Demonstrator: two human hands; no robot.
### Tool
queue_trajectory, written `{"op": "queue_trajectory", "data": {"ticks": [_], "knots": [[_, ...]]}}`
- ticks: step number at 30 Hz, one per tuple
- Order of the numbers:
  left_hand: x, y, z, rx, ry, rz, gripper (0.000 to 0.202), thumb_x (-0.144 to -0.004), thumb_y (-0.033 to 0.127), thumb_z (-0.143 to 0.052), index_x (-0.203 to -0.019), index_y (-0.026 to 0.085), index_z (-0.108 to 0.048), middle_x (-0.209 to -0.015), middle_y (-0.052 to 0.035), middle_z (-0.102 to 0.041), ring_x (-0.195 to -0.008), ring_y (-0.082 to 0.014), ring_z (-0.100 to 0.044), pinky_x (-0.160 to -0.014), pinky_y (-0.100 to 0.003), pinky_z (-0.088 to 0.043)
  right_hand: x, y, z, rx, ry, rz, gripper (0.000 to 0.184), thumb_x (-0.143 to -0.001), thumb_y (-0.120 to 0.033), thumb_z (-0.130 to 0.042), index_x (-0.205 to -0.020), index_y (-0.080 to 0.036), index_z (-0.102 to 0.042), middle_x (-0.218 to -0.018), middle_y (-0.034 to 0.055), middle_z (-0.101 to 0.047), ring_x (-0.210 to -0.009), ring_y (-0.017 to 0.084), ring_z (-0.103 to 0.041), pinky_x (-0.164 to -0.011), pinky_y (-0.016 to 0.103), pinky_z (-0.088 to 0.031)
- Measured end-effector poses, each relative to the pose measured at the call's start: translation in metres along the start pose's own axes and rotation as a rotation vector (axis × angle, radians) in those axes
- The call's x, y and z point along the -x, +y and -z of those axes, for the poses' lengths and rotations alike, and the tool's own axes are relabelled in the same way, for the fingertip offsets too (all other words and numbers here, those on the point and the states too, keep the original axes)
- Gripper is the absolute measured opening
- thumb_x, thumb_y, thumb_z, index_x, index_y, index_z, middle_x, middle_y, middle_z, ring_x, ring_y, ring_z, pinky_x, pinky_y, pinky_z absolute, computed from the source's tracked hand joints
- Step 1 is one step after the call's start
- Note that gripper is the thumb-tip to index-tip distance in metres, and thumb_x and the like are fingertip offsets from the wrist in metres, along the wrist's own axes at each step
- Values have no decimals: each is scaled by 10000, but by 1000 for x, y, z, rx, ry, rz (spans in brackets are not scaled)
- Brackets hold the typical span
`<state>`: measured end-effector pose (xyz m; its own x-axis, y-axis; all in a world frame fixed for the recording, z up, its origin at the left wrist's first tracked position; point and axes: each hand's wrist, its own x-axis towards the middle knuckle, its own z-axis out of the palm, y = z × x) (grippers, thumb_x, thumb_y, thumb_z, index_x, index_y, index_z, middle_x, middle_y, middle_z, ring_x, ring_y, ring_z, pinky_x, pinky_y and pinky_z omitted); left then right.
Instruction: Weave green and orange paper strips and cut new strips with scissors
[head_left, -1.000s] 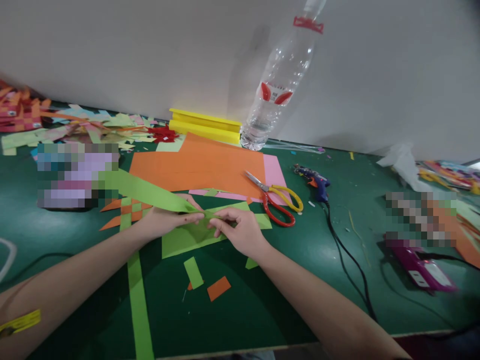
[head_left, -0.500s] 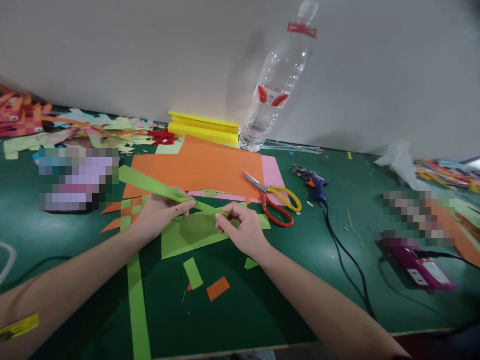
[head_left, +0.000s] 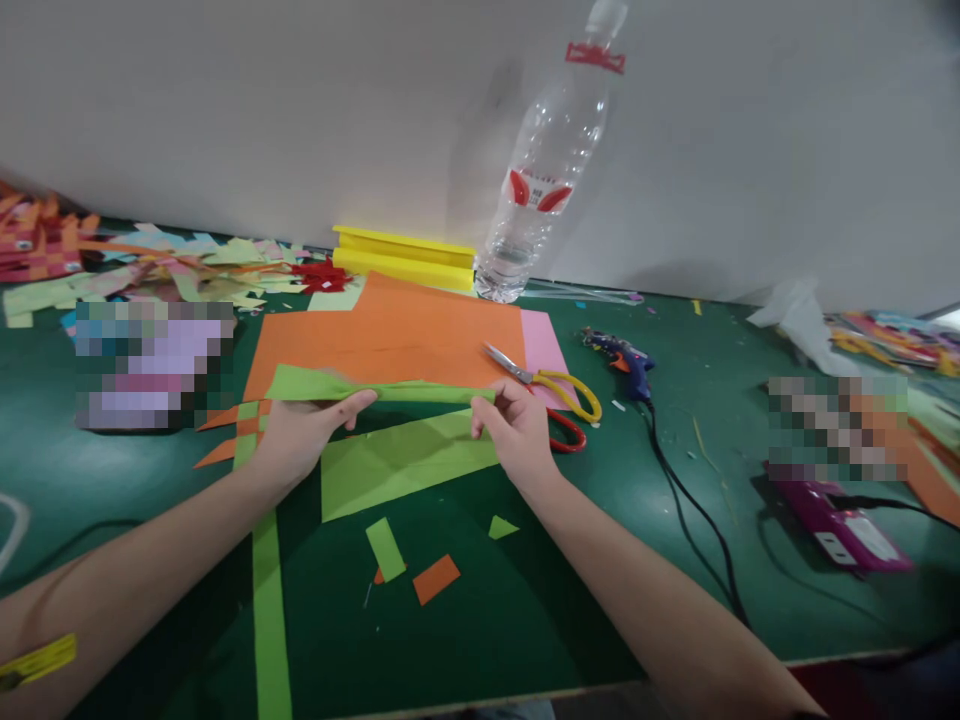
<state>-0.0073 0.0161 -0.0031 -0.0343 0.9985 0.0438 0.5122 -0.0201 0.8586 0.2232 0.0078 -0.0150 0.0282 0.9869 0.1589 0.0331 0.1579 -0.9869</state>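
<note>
A long green paper strip (head_left: 420,393) stretches level between my two hands, above the table. My left hand (head_left: 311,425) is closed on it, thumb on the near side, and the strip's left end sticks out past that hand. The fingers of my right hand (head_left: 517,425) pinch its right end. Below lies a wider sheet of green paper (head_left: 397,465), flat on the table. Partly hidden by my left hand is a woven orange and green paper piece (head_left: 247,425) with pointed orange ends. Another green strip (head_left: 270,610) runs from it to the table's front edge.
Scissors (head_left: 574,390) with red and yellow handles lie beside my right hand, on orange paper (head_left: 435,330). Further right are a blue glue gun (head_left: 634,370) and a purple power strip (head_left: 847,530). A plastic bottle (head_left: 544,190) leans against the wall. Paper scraps (head_left: 435,580) lie in front.
My right hand has moved right and slightly up along the green strip. The strip has swung from slanting to nearly level, and its left end has dropped. My left hand has stayed almost in place.
</note>
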Motion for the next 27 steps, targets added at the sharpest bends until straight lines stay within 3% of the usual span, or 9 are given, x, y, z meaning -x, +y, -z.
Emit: {"op": "queue_trajectory", "data": {"ticks": [3, 6, 9, 12, 16, 19, 23, 27], "knots": [[0, 0, -1, -16, -24, 20, 455, -755, 499, -595, -450, 200, -438, -582, 5, -563, -662, -194, -579, -657, -307, -424, -3, 0, 3, -57, 29, 12, 141, -734, -206, -574, -652, -205, -459, -451, -79, -495, -415, 71, -470, -465, 220, -394], [-2, -4, -2, 67, -53, -57, 432, -791, 438, -581, -454, 201, -452, -607, 4, -576, -716, -187, -592, -723, -304, -424, -6, 3, 6, -108, 59, 33, 115, -731, -183, -540, -661, -212, -453, -444, -87, -460, -408, 71, -452, -458, 222, -392], [-4, -8, -3, 177, -76, -106, 390, -806, 383, -576, -471, 204, -487, -622, -1, -592, -736, -184, -596, -750, -300, -434, -8, 6, 9, -139, 96, 43, 107, -758, -206, -494, -669, -219, -435, -446, -90, -412, -406, 72, -437, -467, 232, -409], [-2, -6, -3, 204, -95, -109, 356, -800, 373, -574, -494, 201, -517, -634, -9, -607, -720, -185, -595, -724, -287, -451, -6, 4, 6, -184, 94, 56, 93, -771, -249, -517, -718, -221, -446, -497, -78, -457, -429, 75, -461, -483, 242, -432], [1, 4, -1, 50, -130, -99, 368, -793, 397, -580, -484, 200, -548, -623, -8, -628, -699, -185, -596, -726, -282, -452, 6, -7, -6, -185, -127, 54, 292, -693, -256, -673, -938, -241, -513, -683, -46, -579, -526, 91, -553, -535, 256, -491], [3, 7, -1, -1, -225, -159, 336, -765, 415, -607, -509, 198, -591, -683, -26, -660, -718, -197, -609, -709, -288, -460, 16, -13, -14, 16, -284, 51, 331, -706, -278, -693, -1016, -242, -585, -772, -1, -642, -655, 130, -616, -606, 280, -529], [5, 6, -4, 8, -365, -172, 212, -688, 414, -682, -742, 213, -642, -739, -34, -687, -690, -206, -630, -605, -276, -486, 20, -14, -14, 135, -271, 45, 254, -745, -321, -669, -989, -257, -643, -792, 5, -669, -587, 119, -609, -566, 282, -533], [7, 2, -6, 117, -268, -230, 459, -672, 368, -717, -1084, 262, -544, -1020, -47, -656, -803, -198, -643, -622, -258, -520, 16, -8, -12, -14, -215, -8, 163, -763, -287, -641, -920, -244, -648, -715, -20, -633, -520, 88, -575, -543, 265, -522]]}}
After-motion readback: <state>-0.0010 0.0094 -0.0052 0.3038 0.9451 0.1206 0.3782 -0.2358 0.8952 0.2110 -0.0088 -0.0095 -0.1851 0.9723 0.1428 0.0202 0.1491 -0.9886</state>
